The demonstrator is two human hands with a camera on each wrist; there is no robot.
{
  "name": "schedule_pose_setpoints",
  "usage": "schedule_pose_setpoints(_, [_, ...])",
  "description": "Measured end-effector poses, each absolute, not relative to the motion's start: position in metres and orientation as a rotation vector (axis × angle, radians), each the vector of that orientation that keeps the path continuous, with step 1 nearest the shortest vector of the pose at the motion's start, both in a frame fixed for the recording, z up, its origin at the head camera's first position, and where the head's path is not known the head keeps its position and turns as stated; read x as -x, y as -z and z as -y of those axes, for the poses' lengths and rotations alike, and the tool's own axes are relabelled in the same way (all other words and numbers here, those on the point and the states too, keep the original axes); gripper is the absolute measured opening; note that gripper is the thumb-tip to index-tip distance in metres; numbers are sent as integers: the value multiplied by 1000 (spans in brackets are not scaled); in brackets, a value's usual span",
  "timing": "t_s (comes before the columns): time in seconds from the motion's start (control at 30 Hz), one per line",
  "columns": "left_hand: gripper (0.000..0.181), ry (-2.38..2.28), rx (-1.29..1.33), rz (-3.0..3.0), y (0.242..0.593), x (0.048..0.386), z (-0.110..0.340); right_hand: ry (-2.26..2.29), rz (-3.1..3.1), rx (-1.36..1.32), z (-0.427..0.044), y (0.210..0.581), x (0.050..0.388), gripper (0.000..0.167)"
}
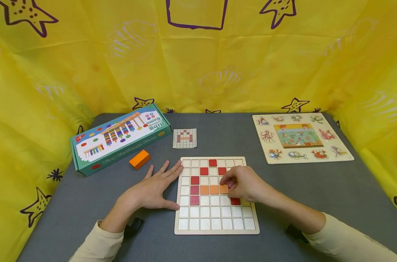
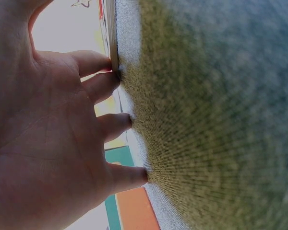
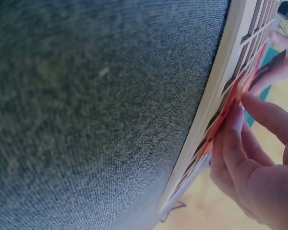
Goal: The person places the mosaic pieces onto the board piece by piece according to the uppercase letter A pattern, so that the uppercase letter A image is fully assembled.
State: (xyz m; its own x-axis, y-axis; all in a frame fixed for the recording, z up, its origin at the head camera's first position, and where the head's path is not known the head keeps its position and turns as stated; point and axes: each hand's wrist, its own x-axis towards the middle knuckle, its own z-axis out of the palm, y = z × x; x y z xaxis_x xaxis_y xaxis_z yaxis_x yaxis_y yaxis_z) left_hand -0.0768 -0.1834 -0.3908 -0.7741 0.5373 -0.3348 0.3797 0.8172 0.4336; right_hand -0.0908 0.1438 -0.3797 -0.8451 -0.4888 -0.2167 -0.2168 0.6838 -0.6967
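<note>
A pale wooden grid board lies on the table with white squares, red tiles in a stepped pattern and a row of orange tiles. My left hand is spread flat at the board's left edge, with fingertips and thumb touching its rim. My right hand is over the right half of the board, thumb and fingertips pinched together beside the rightmost orange tile. In the right wrist view a red tile shows at these fingertips; the head view hides most of it behind the hand.
A green ring game box lies back left, with an orange block in front of it. A small pattern card lies behind the board. To the back right is a sea-animal puzzle board. A yellow cloth surrounds the table.
</note>
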Motion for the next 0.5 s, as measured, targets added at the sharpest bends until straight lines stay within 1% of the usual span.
schedule_pose_setpoints(0.5, [121,-477,-681,-2554,391,76,183,984,-2531,581,-148,376,89,23])
